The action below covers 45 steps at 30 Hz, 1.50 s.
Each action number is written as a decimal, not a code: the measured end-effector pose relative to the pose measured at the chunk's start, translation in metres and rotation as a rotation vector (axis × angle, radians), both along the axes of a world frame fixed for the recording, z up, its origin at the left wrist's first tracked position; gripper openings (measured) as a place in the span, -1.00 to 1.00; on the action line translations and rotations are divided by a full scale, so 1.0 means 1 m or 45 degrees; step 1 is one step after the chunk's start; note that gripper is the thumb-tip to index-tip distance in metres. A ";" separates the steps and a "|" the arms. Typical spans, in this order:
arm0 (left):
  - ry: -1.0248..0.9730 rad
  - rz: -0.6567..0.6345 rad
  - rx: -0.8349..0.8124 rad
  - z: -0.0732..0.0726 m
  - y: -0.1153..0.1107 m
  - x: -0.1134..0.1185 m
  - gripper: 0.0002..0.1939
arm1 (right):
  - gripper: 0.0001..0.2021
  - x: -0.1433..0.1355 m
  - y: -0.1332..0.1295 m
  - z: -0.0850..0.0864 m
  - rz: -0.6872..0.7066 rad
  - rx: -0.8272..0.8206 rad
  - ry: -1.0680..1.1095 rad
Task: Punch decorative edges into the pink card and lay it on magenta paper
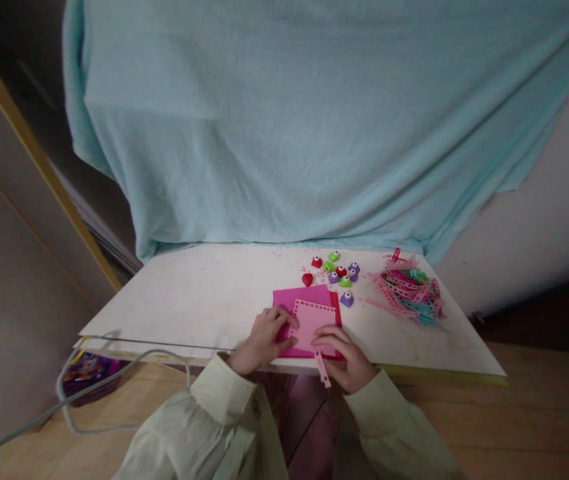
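Note:
A light pink paper sheet (309,323) with small punched holes along its top and left edges lies over a magenta sheet (284,298), with a red sheet (337,310) showing at the right. My left hand (267,337) rests on the left side of the pink sheet, thumb and fingers apart. At its lower right, the fingers of my right hand (344,357) are curled over the sheet. A narrow pink punched strip (322,371) hangs at this hand's thumb, past the table's front edge. The exact grip under the fingers is partly hidden.
Behind the sheets sit several small craft punches in red (307,279), green (334,256) and purple (347,299). Tiny pink scraps are scattered nearby. A heap of punched paper strips (409,290) lies on the white table (189,293) at right. A grey cable (129,363) loops at left.

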<state>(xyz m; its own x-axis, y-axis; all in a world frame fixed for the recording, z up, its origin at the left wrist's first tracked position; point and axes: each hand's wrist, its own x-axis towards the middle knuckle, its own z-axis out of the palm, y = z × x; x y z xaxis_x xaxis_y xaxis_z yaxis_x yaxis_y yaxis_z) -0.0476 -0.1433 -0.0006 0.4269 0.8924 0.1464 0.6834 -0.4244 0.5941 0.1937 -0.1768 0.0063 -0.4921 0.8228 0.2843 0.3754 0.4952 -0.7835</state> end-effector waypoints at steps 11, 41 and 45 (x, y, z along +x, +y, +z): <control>0.020 0.000 0.001 0.002 0.000 0.000 -0.78 | -0.92 0.002 -0.004 -0.007 -0.084 -0.011 0.022; -0.010 -0.010 -0.038 -0.002 0.001 0.000 -0.79 | -0.95 0.032 -0.018 -0.011 -0.152 0.149 -0.116; 0.003 -0.013 -0.049 0.000 0.000 0.000 -0.78 | -0.95 0.035 -0.023 -0.011 -0.159 0.203 -0.128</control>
